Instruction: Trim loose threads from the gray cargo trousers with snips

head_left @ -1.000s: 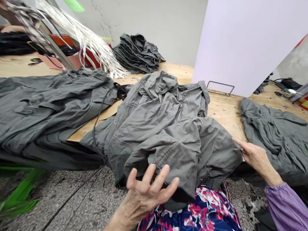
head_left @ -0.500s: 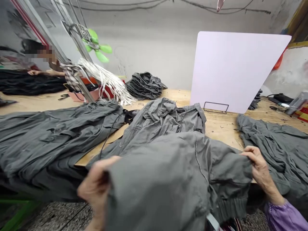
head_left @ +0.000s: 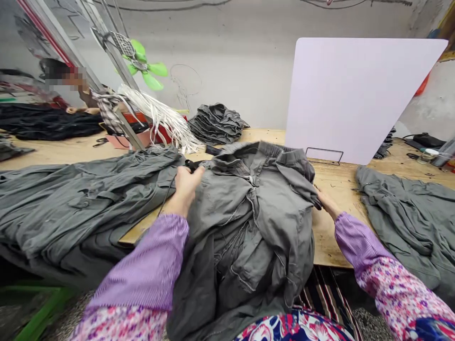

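A pair of grey trousers lies in front of me, its gathered waistband towards the wall and the lower part hanging over the table edge towards my lap. Pale seam stitching runs down its middle. At the left edge, below the waistband, my left hand pinches the cloth, close to a small black item I cannot make out. My right hand grips the right side of the trousers, its fingertips partly hidden by the fabric.
Grey garments are heaped on the left, with more grey cloth on the right. Behind stand a folded grey stack, white strips, a green fan and a pale upright board. Another person sits far left.
The grey trousers, held up close to me before, now lie spread with the waistband away from me. Both hands have moved to the sides near the waistband, the left one forward and right.
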A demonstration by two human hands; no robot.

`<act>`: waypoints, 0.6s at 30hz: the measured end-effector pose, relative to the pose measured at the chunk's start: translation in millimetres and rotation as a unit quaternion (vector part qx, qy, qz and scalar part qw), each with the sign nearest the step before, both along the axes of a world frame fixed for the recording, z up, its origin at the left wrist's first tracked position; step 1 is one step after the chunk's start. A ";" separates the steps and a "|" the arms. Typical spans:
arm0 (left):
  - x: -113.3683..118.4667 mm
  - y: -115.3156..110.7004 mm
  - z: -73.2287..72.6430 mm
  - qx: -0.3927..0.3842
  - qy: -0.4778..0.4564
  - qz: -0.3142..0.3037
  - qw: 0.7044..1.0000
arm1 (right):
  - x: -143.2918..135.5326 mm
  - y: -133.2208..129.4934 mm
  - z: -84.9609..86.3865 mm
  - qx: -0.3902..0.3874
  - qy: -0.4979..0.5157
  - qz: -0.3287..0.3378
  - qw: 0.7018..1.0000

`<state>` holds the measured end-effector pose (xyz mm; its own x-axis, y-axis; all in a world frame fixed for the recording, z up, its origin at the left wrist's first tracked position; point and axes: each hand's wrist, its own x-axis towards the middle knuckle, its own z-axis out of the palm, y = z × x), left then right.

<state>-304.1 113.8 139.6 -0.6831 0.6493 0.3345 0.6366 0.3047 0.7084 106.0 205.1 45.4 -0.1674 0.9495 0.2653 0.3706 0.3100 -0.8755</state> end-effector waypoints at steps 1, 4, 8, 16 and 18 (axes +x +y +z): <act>0.3 -3.6 -17.6 -0.021 -0.007 0.009 1.000 | 0.8 -1.3 -12.6 -0.057 0.015 -0.019 0.998; 1.4 -24.7 -55.9 -0.082 0.003 0.037 0.996 | 11.8 -12.0 -35.9 -0.177 0.067 -0.055 0.980; 9.2 -50.9 -68.2 -0.151 0.064 0.088 0.983 | 11.5 -32.7 -42.2 -0.272 0.134 -0.050 0.952; -27.5 -79.4 -41.6 0.006 0.194 0.204 0.960 | 13.5 -59.3 -1.3 -0.209 0.252 -0.043 0.944; -43.3 -86.6 -44.4 -0.022 0.205 0.217 0.954 | 32.6 -54.7 6.8 -0.108 0.188 -0.118 0.969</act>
